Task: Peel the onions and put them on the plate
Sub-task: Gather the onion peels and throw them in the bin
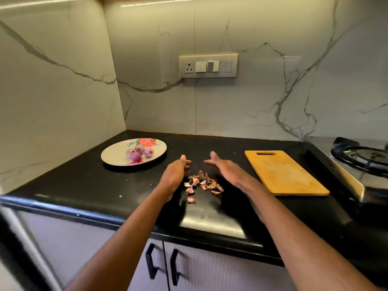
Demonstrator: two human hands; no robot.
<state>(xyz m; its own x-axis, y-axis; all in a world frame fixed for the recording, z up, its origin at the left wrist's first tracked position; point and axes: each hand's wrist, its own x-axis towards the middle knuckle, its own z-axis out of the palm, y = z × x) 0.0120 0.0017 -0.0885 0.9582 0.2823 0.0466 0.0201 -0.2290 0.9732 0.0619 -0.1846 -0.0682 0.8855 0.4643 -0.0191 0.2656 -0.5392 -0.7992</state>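
Observation:
Several peeled purple onions (139,152) lie together on a round floral plate (113,154) at the back left of the black counter. A heap of dry onion skins (201,184) lies on the counter in front of me. My left hand (177,170) hovers just left of the skins, fingers loosely curled, holding nothing. My right hand (222,164) hovers to the right of the skins with its fingers stretched out, palm turned inward, also holding nothing.
A wooden cutting board (285,175) lies to the right of my hands. A gas stove (361,160) stands at the far right. Marble walls close the corner behind the plate, with a switch panel (209,66) above. Cabinet doors with black handles (161,267) sit below the counter edge.

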